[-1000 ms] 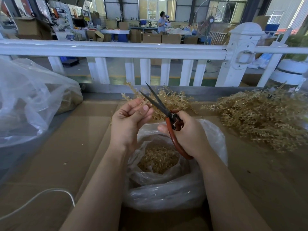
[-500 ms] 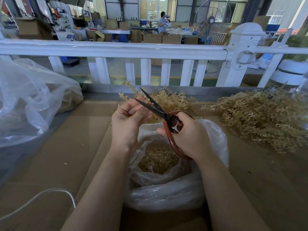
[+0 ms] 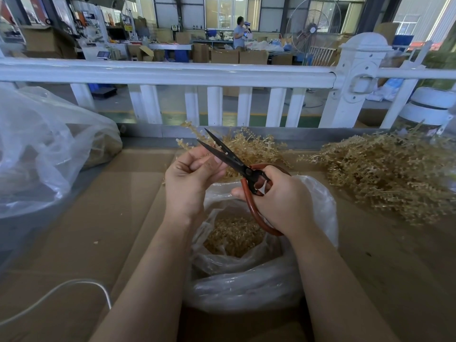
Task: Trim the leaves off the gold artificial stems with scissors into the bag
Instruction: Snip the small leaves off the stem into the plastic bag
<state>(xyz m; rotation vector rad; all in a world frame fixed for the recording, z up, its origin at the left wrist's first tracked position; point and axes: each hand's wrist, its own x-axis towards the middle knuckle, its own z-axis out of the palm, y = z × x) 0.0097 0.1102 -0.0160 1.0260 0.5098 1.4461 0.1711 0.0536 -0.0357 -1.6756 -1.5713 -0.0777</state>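
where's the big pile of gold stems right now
In the head view, the pile of gold stems lies on the cardboard table at the right, beyond the right hand and beside the clear bag.

Factory workshop: stacked cartons (image 3: 253, 56), industrial fan (image 3: 312, 29).

The left hand (image 3: 190, 180) hides the gold stem (image 3: 183, 143) it pinches; the right hand (image 3: 278, 201) covers the scissors (image 3: 229, 157) handles partly. A large clear bag (image 3: 44, 149) runs off frame, contents perhaps gold trimmings.
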